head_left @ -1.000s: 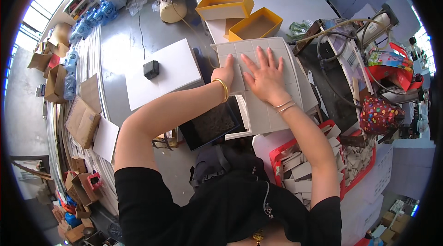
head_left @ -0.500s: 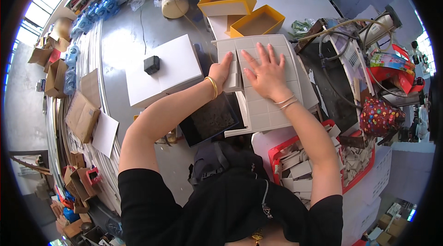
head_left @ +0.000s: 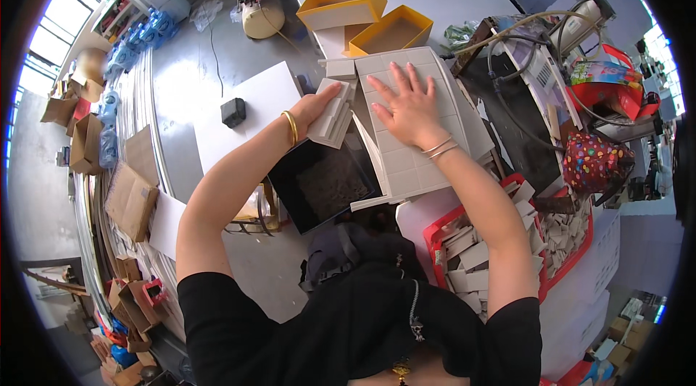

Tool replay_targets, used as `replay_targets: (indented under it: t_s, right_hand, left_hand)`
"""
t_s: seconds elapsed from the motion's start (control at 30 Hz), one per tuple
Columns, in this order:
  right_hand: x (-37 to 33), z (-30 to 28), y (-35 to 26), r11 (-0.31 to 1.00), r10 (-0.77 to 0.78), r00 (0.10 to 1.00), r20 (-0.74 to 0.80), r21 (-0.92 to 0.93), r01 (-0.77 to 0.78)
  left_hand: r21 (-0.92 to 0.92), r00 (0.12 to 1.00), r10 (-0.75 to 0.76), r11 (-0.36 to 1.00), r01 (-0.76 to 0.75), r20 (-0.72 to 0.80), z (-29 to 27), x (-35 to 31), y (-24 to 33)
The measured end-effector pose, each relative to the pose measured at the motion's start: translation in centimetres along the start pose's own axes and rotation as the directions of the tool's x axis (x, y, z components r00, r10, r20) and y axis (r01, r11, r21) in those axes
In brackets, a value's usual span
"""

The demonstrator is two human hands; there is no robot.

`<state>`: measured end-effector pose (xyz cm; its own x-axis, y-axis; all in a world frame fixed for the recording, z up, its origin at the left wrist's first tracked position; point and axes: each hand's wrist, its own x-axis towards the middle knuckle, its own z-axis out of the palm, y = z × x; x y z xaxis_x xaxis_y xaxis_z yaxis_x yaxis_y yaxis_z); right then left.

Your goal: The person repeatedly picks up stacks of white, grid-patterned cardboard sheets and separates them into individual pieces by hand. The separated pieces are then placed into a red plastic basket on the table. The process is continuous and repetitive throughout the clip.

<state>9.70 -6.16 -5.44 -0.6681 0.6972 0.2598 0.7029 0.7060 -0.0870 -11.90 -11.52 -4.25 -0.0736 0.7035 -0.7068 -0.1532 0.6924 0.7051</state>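
Note:
My left hand (head_left: 315, 108) grips a thick bundle of narrow white-grey cardboard strips (head_left: 333, 123), fingers wrapped round its left side. The bundle is tilted and stands apart from the big stack of scored cardboard sheets (head_left: 417, 174). On top of that stack lies my right hand (head_left: 412, 112), flat with its fingers spread. Score lines divide the top sheet into rectangles. A short block of strips (head_left: 341, 68) sits at the stack's far left corner. Some sheet edges fan out along the stack's near left side.
Below the bundle is a dark open bin (head_left: 319, 183). Red-rimmed crates (head_left: 433, 234) of cardboard offcuts stand at the near right. White sheets with a black block (head_left: 233, 112) lie left. Two yellow box parts (head_left: 391, 32) sit beyond the stack; a machine with hoses (head_left: 507, 60) is right.
My left hand has pulled the strip bundle away from the stack's left side, leftward and slightly toward me, tilting it. My right hand stays flat on the stack.

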Motion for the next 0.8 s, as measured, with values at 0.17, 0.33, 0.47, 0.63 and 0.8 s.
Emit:
replay_targets:
  t_s: [0.17,0.33,0.47,0.63,0.8]
  right_hand:
    - [-0.1,-0.2,-0.1,1.0,0.005,1.0,0.0,-0.003,-0.005]
    - [0.1,-0.1,-0.1,1.0,0.012,1.0,0.005,-0.021,-0.011]
    - [0.1,-0.3,-0.4,0.998,0.014,1.0,0.024,-0.056,-0.012]
    - [0.3,0.2,-0.2,1.0,0.009,1.0,0.004,-0.029,-0.009]
    - [0.4,-0.2,0.2,0.989,0.054,0.998,-0.043,0.14,-0.047]
  left_hand:
    - [0.042,0.999,-0.049,0.998,0.049,0.01,0.2,-0.9,0.5]
    - [0.116,0.994,-0.098,0.989,0.091,0.058,-0.4,-0.7,-0.6]
    - [0.128,0.994,-0.076,0.99,0.066,0.074,-0.3,-1.9,-2.0]
    - [0.203,0.998,0.051,0.978,-0.055,0.024,-0.2,-4.1,-2.1]
    - [0.335,0.98,0.198,0.923,-0.19,0.011,-2.6,-4.5,-4.5]
